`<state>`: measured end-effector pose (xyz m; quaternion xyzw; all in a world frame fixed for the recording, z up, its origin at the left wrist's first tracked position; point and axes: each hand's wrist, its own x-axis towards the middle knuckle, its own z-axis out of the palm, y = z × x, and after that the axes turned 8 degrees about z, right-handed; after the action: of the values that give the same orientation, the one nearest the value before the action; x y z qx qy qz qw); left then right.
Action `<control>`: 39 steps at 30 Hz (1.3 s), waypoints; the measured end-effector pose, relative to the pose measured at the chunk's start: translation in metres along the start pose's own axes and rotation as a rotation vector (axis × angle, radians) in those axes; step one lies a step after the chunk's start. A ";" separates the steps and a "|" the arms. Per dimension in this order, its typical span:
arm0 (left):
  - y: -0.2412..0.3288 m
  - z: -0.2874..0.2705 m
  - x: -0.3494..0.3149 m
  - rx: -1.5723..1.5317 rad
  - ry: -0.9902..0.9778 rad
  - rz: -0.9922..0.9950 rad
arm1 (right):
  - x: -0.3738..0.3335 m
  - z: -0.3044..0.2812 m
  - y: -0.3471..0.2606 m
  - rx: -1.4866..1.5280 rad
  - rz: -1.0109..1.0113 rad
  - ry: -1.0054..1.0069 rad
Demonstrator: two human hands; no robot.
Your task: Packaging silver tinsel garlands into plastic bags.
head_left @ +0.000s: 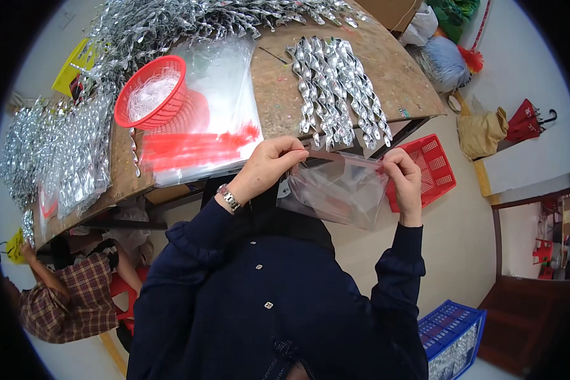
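A clear plastic bag (345, 190) hangs between my hands just off the table's near edge. My left hand (272, 163) pinches one upper corner of it. At the opposite corner, the fingers of my right hand (403, 177) are closed on the bag's edge. Beyond the bag, a row of silver twisted foil strips (335, 92) lies on the table. To the left is a stack of flat clear bags (225, 82) with red bands near their close end. A red plastic basket (182, 85) holding fine clear threads stands on that stack.
Heaps of silver strips (171, 25) cover the far and left parts of the brown table (405, 82). A red crate (446, 168) sits on the floor at right, a blue crate (481, 323) lower right. Someone in a plaid shirt (63, 297) sits at lower left.
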<state>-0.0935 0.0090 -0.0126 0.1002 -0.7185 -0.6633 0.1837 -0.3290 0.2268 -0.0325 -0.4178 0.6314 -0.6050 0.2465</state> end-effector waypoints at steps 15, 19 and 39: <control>-0.005 0.018 0.016 0.349 0.258 0.206 | 0.008 -0.001 0.025 -0.104 -0.015 0.293; -0.005 0.020 0.019 0.220 0.289 0.165 | 0.009 0.003 0.023 0.030 0.077 0.274; -0.002 0.014 0.032 0.444 0.177 0.129 | 0.032 0.000 0.016 0.172 0.126 0.184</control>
<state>-0.1282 0.0091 -0.0113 0.1495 -0.8326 -0.4647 0.2615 -0.3500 0.1990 -0.0420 -0.2973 0.6221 -0.6760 0.2602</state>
